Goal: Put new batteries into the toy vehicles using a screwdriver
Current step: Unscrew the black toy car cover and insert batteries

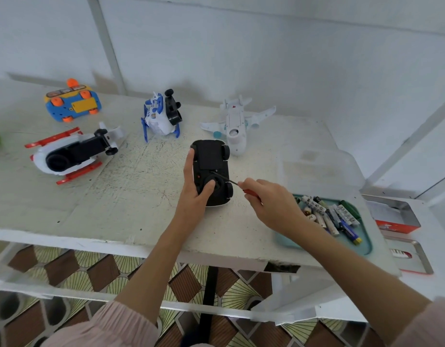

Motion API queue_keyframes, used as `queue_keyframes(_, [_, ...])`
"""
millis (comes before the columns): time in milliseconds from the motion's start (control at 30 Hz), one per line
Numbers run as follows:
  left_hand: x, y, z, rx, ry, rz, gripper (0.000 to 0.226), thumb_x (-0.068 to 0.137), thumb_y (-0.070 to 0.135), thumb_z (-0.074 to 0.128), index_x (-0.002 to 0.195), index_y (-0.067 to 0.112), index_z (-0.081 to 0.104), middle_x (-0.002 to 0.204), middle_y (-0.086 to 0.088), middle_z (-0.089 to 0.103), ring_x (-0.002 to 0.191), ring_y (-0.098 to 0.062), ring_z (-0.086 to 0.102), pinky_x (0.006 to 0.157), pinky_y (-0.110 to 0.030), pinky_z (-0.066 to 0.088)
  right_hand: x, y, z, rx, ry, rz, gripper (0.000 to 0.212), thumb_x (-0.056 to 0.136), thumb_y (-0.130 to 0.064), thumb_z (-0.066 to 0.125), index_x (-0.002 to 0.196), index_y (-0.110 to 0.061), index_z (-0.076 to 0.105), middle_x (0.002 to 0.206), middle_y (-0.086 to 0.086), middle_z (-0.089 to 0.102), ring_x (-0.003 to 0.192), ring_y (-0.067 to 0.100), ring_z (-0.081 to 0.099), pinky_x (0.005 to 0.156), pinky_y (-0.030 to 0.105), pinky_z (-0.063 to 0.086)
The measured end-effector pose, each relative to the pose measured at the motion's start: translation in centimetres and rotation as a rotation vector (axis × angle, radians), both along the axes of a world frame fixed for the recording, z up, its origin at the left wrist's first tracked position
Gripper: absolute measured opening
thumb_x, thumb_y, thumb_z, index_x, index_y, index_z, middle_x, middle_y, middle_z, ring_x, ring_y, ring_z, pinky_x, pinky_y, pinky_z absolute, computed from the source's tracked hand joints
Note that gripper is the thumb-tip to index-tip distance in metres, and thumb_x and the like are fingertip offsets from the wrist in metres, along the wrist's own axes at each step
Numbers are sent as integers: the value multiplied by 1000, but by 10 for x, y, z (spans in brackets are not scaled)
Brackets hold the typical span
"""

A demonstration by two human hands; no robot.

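I see a small black toy car [212, 171] lying upside down on the white table [116, 196], its long side pointing away from me. My left hand [197, 182] holds it still from the left side, thumb on the belly. My right hand [269, 201] pinches a thin red-handled screwdriver [235, 183], and the tip leans in from the right toward the screw near the middle. I think unscrewing comes next.

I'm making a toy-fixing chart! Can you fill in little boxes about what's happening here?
toy being fixed: black toy car, upside down on the table
left hand: holds the car steady
right hand: grips a red-handled screwdriver, tip at the car's underside
batteries: loose in a teal tray on the right
toys waiting: airplane, two helicopters
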State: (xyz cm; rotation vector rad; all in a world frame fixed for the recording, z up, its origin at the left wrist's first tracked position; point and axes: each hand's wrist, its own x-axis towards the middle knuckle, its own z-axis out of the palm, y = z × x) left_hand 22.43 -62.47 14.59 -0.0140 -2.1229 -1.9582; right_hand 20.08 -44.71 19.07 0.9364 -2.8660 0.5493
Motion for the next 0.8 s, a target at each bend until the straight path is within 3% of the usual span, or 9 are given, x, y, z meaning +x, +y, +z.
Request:
queue_keyframes(100, [-1, -2, 2, 32, -29, -18, 71, 98, 6, 47, 145, 41, 7, 128, 31, 35, 103, 9, 58, 79, -7, 46, -1, -1, -4, -25, 8, -3, 22, 96, -17, 44, 115, -14, 55, 85, 8, 62, 68, 28, 56, 60, 39, 49])
queue_keyframes(200, [-3, -5, 4, 73, -47, -21, 70, 98, 4, 47, 145, 40, 10, 133, 17, 38, 99, 12, 59, 77, -6, 46, -1, -2, -5, -44, 12, 7, 22, 96, -18, 44, 115, -14, 54, 86, 8, 62, 67, 28, 56, 60, 40, 50])
queue_keyframes(333, [-2, -7, 6, 114, -64, -26, 69, 98, 1, 44, 148, 34, 9, 130, 17, 41, 96, 10, 62, 75, -7, 47, -3, -4, -7, -83, 20, 34, 22, 95, -17, 45, 115, -12, 54, 83, 8, 62, 65, 27, 55, 59, 41, 49])
queue_keyframes(433, [-2, -11, 6, 158, -67, -28, 70, 98, 3, 44, 146, 40, 10, 139, 6, 41, 98, 4, 64, 75, -9, 48, -6, -3, -9, -130, -34, 37, 22, 95, -17, 47, 115, -13, 55, 86, 7, 63, 70, 25, 58, 65, 42, 50])
queue_keyframes(600, [-2, -14, 6, 184, -70, -40, 69, 98, 3, 45, 144, 44, 14, 145, 0, 40, 101, -5, 65, 76, -14, 50, -8, 1, -4, -240, -185, 37, 24, 94, -13, 51, 117, -11, 57, 104, -8, 62, 88, 7, 58, 78, 21, 44])
queue_keyframes(667, [-2, -13, 7, 195, -67, -41, 69, 98, 3, 45, 145, 43, 13, 142, 1, 42, 98, -3, 66, 74, -13, 50, -7, 2, -2, -248, -204, 36, 23, 93, -13, 52, 116, -12, 58, 99, -15, 56, 86, 2, 54, 77, 17, 41])
queue_keyframes(800, [-1, -13, 8, 217, -61, -28, 68, 98, 2, 44, 145, 40, 13, 131, 10, 47, 95, -2, 67, 73, -12, 50, -6, 10, 2, -267, -209, 1, 21, 92, -15, 54, 112, -16, 60, 82, -19, 56, 66, 2, 52, 68, 25, 44])
